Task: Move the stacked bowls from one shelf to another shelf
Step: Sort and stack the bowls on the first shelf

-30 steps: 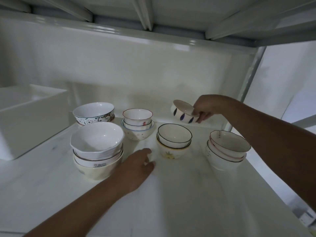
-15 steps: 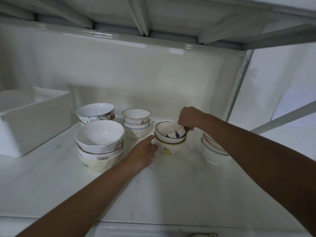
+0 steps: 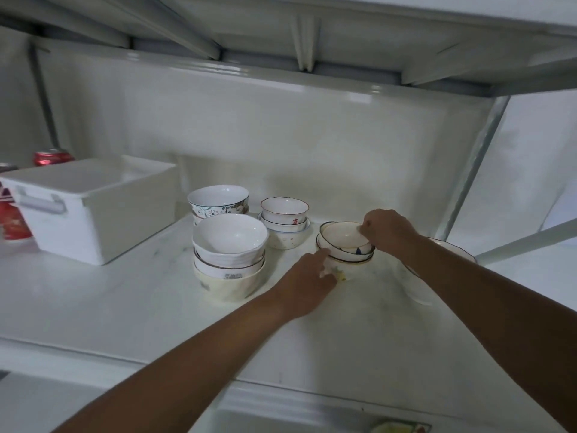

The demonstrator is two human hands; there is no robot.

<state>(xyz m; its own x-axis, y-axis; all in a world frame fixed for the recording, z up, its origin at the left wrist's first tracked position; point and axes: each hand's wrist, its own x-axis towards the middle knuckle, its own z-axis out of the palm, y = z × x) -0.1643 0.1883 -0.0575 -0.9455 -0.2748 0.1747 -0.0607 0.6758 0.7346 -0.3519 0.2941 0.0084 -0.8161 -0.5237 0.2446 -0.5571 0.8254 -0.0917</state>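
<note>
Several stacks of bowls stand on a white shelf (image 3: 125,307). My right hand (image 3: 387,232) pinches the rim of a small blue-marked bowl (image 3: 343,239) that sits on top of the middle stack (image 3: 349,267). My left hand (image 3: 309,279) rests against the lower left side of that stack, one finger pointing at its rim. To the left stand a tall white stack (image 3: 229,257), a floral bowl (image 3: 218,200) behind it, and a small stack with red marks (image 3: 284,221). My right forearm covers most of another stack (image 3: 418,285) at the right.
A white lidded box (image 3: 90,207) sits at the shelf's left, with red cans (image 3: 53,157) behind and beside it. An upper shelf's underside (image 3: 299,35) hangs close overhead. A metal post (image 3: 474,164) bounds the right side. The lower shelf's edge shows below.
My right hand carried the blue-marked bowl from the air down onto the middle stack. My left hand slid forward to touch that stack. The view shifted right and back.
</note>
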